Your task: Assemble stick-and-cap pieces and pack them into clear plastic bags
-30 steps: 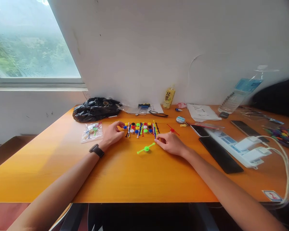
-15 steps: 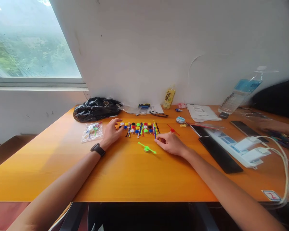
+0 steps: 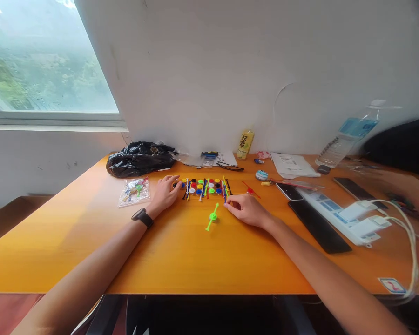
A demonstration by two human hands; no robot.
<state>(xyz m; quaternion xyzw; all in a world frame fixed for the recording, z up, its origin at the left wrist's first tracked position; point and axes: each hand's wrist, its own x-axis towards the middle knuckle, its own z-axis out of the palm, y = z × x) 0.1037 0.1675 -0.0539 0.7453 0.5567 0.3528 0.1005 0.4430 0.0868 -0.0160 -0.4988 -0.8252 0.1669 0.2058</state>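
My left hand, a black watch on its wrist, lies on the orange table with fingers loosely stretched out. Its tips touch the left end of a row of small coloured discs and thin sticks. My right hand rests at the row's right end with thumb and fingers pinched together by the near tips of the sticks. What the pinch holds is hidden. A green disc on a green stick lies between my hands, nearer the right one. A red disc on a stick lies just beyond my right hand.
A clear bag of coloured parts and a black plastic bag sit to the left. On the right are phones, a black slab, a power strip with chargers, papers, a water bottle and another person's blurred hand.
The green disc on its stick has turned on the table, from lying crosswise to pointing nearly away from me. My left hand's fingers have stretched toward the discs. My right hand stayed put.
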